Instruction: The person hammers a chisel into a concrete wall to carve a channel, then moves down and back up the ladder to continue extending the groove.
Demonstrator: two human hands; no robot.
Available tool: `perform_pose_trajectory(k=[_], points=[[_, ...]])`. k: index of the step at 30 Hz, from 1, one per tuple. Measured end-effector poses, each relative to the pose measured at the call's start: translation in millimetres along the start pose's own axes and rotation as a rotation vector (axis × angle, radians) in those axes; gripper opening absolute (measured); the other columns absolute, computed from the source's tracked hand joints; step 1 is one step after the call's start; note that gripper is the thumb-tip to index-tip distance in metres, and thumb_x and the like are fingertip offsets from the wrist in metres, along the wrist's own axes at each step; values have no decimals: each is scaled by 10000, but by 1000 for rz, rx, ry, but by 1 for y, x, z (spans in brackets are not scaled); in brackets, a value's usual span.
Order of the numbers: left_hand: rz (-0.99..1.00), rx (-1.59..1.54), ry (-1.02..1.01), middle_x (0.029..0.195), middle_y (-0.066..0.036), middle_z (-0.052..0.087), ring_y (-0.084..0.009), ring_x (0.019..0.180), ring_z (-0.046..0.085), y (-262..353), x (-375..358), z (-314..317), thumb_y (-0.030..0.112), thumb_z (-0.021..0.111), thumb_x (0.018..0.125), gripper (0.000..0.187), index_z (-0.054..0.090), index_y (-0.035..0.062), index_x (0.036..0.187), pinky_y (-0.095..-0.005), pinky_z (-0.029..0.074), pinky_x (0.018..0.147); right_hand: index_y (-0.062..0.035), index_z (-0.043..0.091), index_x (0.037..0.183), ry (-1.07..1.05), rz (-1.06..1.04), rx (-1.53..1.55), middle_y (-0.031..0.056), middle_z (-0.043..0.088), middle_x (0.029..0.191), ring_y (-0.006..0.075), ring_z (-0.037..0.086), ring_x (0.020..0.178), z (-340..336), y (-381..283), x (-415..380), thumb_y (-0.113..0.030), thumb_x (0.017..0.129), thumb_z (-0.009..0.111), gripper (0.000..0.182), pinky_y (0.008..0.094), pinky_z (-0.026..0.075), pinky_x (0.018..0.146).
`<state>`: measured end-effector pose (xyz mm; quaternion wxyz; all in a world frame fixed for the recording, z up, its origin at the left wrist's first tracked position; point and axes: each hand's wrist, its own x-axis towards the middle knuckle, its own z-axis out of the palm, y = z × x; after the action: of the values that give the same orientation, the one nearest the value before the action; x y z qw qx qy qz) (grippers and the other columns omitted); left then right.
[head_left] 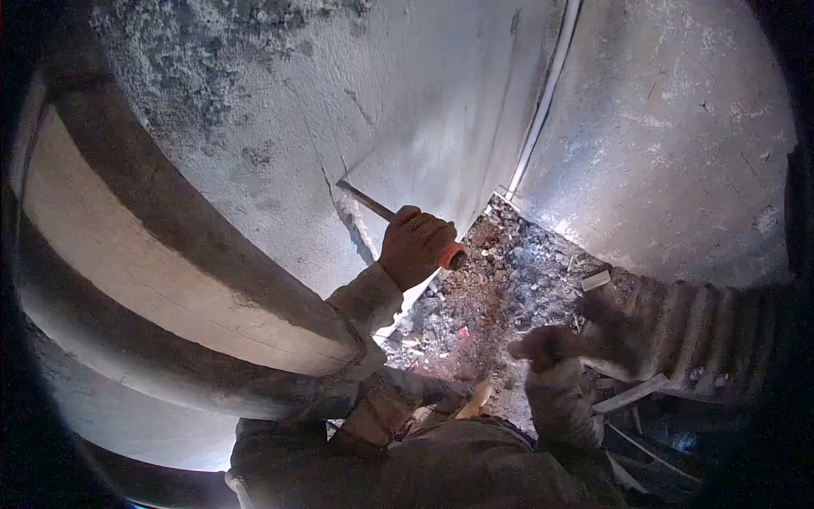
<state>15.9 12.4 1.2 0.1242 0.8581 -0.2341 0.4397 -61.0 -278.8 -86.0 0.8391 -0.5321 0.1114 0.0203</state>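
My left hand (415, 248) is closed around a chisel (366, 200) with an orange grip end. Its metal shaft points up and left, and the tip meets the plastered wall (280, 153) beside a thin crack. Below the tip, a scraped strip (354, 222) runs down the plaster. My right hand (555, 349) is low on the right, above the rubble, at the end of a striped sleeve. It is dark and smeared by motion, so its grip cannot be made out.
Rubble and plaster crumbs (500, 280) cover the floor in the corner. A white pipe (547, 93) runs up where the wall meets a second wall (678, 144). A pale block (595, 281) and a light strip (632, 394) are at the right.
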Motion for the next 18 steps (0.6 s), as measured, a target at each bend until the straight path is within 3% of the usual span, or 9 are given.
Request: perform_pose_trajectory(k=[1, 3, 4, 6, 8, 13, 15, 17, 18], points=[[11, -13, 26, 652, -11, 576, -200, 619, 585, -1, 0, 1, 89, 719, 636, 181, 576, 121, 740, -365, 440, 658, -33, 591, 794, -44, -370, -125, 64, 505, 647, 161, 475, 586, 14, -21, -13, -309, 869, 578, 286, 316, 445, 595], [4, 24, -10, 652, -15, 575, -192, 619, 585, -7, -4, 4, 112, 731, 627, 192, 572, 126, 735, -365, 443, 672, 2, 594, 854, -886, -627, 68, 111, 598, 698, 230, 536, 566, 0, -49, 33, -356, 921, 426, 401, 357, 439, 536], [8, 24, -9, 642, -11, 564, -188, 609, 578, -7, -1, 3, 117, 733, 611, 203, 569, 126, 731, -363, 436, 664, 0, 596, 856, -797, -601, -6, 111, 599, 696, 230, 539, 568, 1, -37, 26, -360, 915, 437, 398, 357, 440, 541], [11, 15, -15, 631, -8, 553, -183, 600, 570, -2, -1, 1, 122, 735, 596, 214, 566, 127, 727, -361, 428, 655, -5, 600, 858, -353, -285, -675, 112, 602, 692, 231, 545, 572, 7, 12, 3, -368, 904, 459, 393, 359, 441, 550], [21, 81, -135, 745, 4, 605, -145, 686, 596, -6, 1, -2, 173, 684, 633, 197, 587, 109, 793, -331, 421, 701, -9, 604, 861, -272, -223, -1009, 113, 604, 688, 231, 550, 575, 17, 43, 6, -376, 892, 481, 388, 360, 443, 559], [33, 71, -65, 685, 2, 576, -159, 627, 578, -5, 3, 0, 129, 685, 591, 184, 568, 120, 733, -335, 419, 644, -20, 615, 867, -162, -293, -291, 114, 609, 678, 232, 565, 585, 5, -37, 18, -395, 864, 535, 383, 362, 446, 582], [19, 28, 22, 627, -3, 551, -177, 584, 567, -6, 6, 1, 93, 691, 560, 192, 565, 118, 702, -354, 424, 606, -25, 619, 870, -493, -541, -64, 115, 611, 674, 233, 571, 588, 1, -62, 22, -403, 852, 557, 384, 364, 447, 591], [20, -13, 71, 640, -4, 567, -184, 585, 576, -8, 8, 3, 99, 693, 526, 198, 574, 123, 683, -359, 446, 579, -29, 623, 872, -557, -498, -183, 116, 613, 670, 233, 577, 592, -1, -28, 16, -411, 841, 579, 385, 365, 449, 600], [9, -17, 69, 640, -4, 567, -184, 585, 576, -5, 6, 2, 99, 693, 526, 198, 574, 123, 683, -359, 446, 579, -32, 625, 873, -403, -342, -483, 116, 614, 668, 233, 580, 594, 1, -1, 7, -415, 835, 590, 387, 365, 449, 605]])
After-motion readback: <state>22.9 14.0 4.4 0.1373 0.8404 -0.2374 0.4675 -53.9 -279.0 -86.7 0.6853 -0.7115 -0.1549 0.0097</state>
